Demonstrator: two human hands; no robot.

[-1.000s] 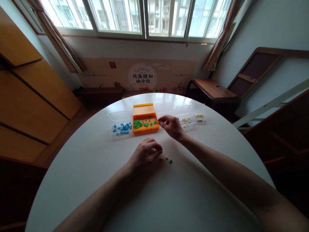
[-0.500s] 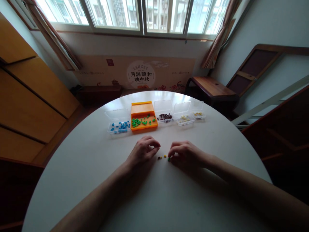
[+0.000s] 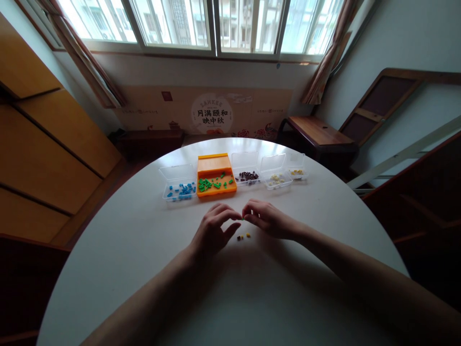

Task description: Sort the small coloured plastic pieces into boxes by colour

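Note:
My right hand (image 3: 264, 217) pinches a small green building brick (image 3: 242, 218) between thumb and fingertips, just above the table. My left hand (image 3: 216, 225) faces it from the left, thumb and index finger apart. Its index fingertip comes right up to the green brick; whether it touches cannot be made out. Below the fingers, on the white table (image 3: 151, 269), lie a dark brown brick (image 3: 238, 238) and a yellow brick (image 3: 248, 235), with a smaller yellow bit (image 3: 242, 236) between them.
Beyond my hands stand opened boxes in a row: a clear box of blue bricks (image 3: 164, 196), an orange box of green bricks (image 3: 216, 193), then clear boxes with dark brown bricks (image 3: 248, 176), cream bricks (image 3: 276, 179) and yellow bricks (image 3: 297, 172). A wooden stool (image 3: 320, 129) stands past the table's rounded edge.
My right hand has lifted the green brick off the table and brought it up and left. The hands are now fingertip to fingertip, and the left thumb and index finger have spread.

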